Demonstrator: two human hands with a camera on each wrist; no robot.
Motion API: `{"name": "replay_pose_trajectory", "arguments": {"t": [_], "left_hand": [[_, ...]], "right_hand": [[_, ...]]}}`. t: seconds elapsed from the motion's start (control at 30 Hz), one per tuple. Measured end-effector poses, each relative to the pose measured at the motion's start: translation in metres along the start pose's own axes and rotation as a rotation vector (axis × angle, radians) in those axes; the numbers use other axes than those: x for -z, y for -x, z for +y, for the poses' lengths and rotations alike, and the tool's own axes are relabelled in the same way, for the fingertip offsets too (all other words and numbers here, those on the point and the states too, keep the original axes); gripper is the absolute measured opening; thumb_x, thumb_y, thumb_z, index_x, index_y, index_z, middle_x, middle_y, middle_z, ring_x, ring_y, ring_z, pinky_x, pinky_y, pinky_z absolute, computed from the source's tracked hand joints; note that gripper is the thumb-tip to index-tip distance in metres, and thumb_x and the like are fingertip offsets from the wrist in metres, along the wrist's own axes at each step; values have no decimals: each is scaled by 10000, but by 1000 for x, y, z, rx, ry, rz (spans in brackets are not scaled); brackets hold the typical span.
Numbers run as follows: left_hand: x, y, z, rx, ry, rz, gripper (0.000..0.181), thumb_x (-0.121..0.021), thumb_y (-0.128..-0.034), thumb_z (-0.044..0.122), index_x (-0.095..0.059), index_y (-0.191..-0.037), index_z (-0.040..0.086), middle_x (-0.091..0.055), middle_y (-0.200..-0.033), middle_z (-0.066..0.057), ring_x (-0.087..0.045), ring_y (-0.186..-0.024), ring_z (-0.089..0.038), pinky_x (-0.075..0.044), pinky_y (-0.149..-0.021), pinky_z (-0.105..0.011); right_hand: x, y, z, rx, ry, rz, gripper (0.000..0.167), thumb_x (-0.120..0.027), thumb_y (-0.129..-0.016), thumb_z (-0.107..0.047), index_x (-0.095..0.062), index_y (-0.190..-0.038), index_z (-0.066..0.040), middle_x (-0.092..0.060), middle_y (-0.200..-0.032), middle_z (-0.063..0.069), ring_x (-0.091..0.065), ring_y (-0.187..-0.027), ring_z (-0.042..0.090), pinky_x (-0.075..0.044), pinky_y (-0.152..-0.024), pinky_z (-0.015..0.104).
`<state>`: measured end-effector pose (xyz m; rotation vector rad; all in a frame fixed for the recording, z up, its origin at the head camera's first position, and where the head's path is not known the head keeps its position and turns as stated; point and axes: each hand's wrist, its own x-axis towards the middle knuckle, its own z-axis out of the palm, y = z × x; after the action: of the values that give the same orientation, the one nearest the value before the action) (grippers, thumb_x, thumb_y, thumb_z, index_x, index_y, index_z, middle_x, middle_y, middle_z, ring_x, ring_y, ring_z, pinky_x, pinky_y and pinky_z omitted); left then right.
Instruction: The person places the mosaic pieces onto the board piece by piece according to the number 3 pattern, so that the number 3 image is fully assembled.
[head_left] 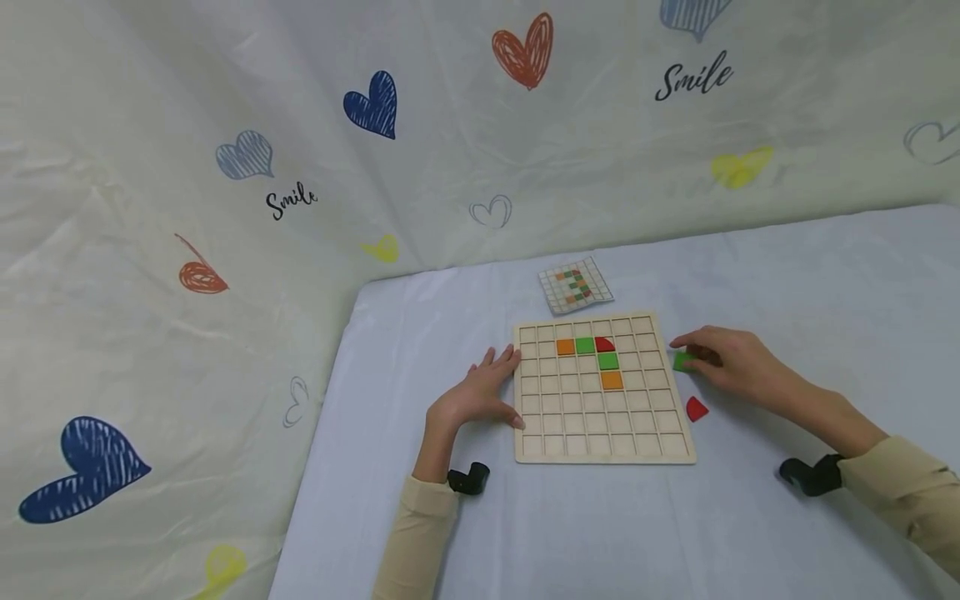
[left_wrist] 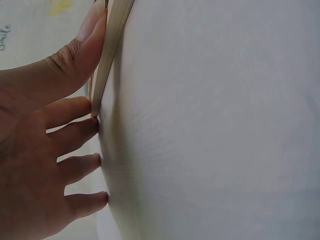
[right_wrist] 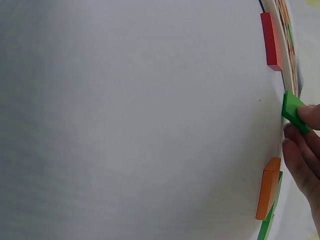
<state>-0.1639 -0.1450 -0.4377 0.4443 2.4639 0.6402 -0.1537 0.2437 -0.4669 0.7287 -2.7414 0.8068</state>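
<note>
A wooden grid board [head_left: 577, 408] lies on the white cloth. In its upper cells sit two orange square tiles, two green square tiles and a red quarter-round tile [head_left: 604, 344]. My left hand [head_left: 476, 393] rests at the board's left edge, thumb and fingers spread, fingertips touching the frame. Beyond the board's right edge, my right hand [head_left: 731, 357] pinches a green square tile [right_wrist: 292, 111] between thumb and fingers, tilted in the right wrist view. A loose red quarter-round tile [head_left: 696, 409] lies on the cloth just below that hand.
Behind the board lies a pattern card [head_left: 576, 285] with a printed grid. An orange tile [right_wrist: 268, 189] and green tiles [right_wrist: 266, 227] lie near the right hand, hidden from the head view. A heart-patterned curtain [head_left: 450, 167] hangs behind the table.
</note>
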Motion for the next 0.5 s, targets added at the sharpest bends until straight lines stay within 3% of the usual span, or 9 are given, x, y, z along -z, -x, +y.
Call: {"name": "replay_pose_trajectory", "arguments": {"t": [0.23, 0.5], "left_hand": [[0, -1, -1, 3, 4, 1, 1134, -907, -788, 243, -187, -1659, 139, -72, -1736, -3, 55, -1610, -268, -28, -1304, -512], [-1, -2, -2, 5, 3, 2, 1141, -905, -788, 242, -177, -1660, 143, -70, -1735, -3, 58, -1610, -266, -23, -1304, -511]], "right_hand": [[3, 1, 2, 36, -9, 14, 292, -829, -743, 93, -780, -1001, -35, -712, -852, -21, -572, -722, 36, -548, -627, 196], [6, 2, 1, -30, -69, -15, 303, -805, -779, 94, -762, -1055, -24, -769, -976, 54, -701, -767, 153, -591, -671, 222]]}}
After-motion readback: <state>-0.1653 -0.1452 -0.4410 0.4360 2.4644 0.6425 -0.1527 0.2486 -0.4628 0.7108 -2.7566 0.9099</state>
